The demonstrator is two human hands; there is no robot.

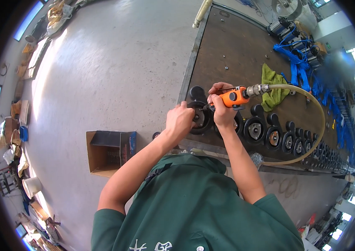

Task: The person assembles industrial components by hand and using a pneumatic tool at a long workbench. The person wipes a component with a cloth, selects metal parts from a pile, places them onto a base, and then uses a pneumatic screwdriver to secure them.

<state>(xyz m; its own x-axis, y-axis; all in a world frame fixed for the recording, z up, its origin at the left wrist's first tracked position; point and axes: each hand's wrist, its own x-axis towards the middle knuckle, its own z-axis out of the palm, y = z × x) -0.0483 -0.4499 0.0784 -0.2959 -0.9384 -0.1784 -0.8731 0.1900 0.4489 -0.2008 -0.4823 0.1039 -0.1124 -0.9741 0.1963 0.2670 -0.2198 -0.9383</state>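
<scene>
My right hand [224, 109] is wrapped round an orange air tool [235, 97]. Its tip points left, at the metal middle of a black wheel-like part [201, 120] near the bench's left end. On the left rim of that part, my left hand [178, 119] has its fingers closed, steadying it against the bench. A smaller black round piece [197, 92] sticks out from the far side of the part. From the tool's metal coupling [257, 89], a yellowish air hose [322, 121] loops right and back toward the bench's near edge.
Several similar black wheel parts [254, 129] stand in a row along the near side of the brown bench [236, 50]. A green cloth [272, 85], blue cords [296, 62] and motors [290, 33] lie farther back. An open cardboard box [102, 166] sits on the floor at left.
</scene>
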